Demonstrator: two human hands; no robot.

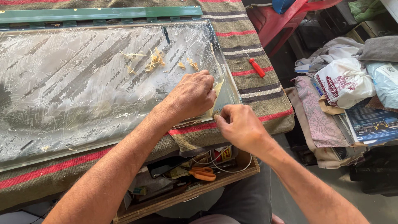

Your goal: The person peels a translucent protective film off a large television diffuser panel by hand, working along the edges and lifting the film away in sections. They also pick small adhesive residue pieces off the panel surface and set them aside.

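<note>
We see a large glass panel lying flat on a striped blanket that covers the worktop. The panel's surface is streaked with scratched film or glue, and small yellowish scraps lie on it toward its far edge. Both hands work at the panel's near right corner. The left hand is curled into a loose fist, pressing down on the glass at that corner. Just beside it, the right hand has its fingertips pinched together at the panel's edge, on what looks like a yellowish strip lifting from the corner, though we cannot tell for sure what it grips.

Right of the panel, a red screwdriver rests on the blanket. Beyond the panel's far edge runs a green bar. Below the panel's near right corner an open wooden drawer holds orange scissors and white cable. Well to the right of the panel, a white plastic bag sits on a pile of cloth and papers.
</note>
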